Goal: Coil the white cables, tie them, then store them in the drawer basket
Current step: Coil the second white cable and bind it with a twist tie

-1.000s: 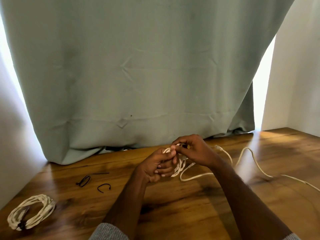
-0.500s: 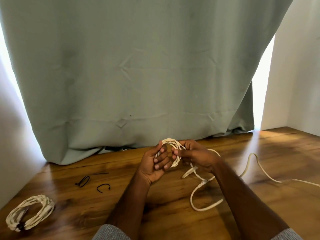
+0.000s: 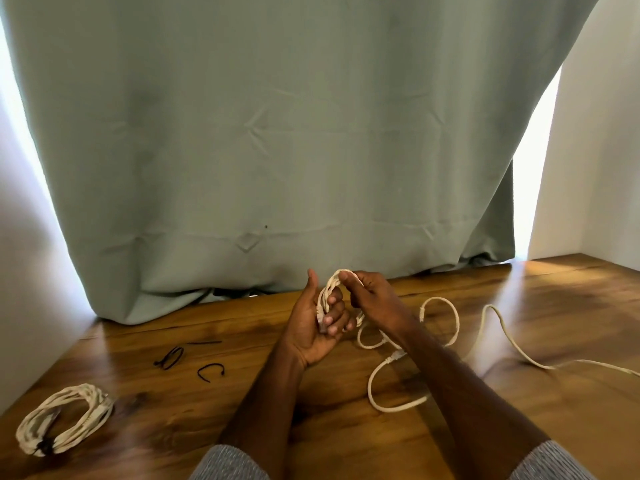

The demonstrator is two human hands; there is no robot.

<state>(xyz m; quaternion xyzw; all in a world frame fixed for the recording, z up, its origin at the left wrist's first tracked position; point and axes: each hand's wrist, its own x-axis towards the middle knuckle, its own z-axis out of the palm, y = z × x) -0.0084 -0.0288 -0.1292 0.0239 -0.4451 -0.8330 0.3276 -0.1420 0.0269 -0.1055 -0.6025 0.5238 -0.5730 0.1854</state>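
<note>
The left hand (image 3: 317, 327), palm up at mid-worktop (image 3: 519, 445), curled its fingers through a small coil (image 3: 329, 292) of white cable to serve as a former, while the right hand (image 3: 372, 296) pinched the strand at the coil's top, apparently to lay on another turn. The uncoiled tail (image 3: 450, 327) trailed in loose loops to the right, free to feed in. A tied coil (image 3: 65, 419) lay near left, black ties (image 3: 188, 360) beyond it; no drawer basket was in view.
</note>
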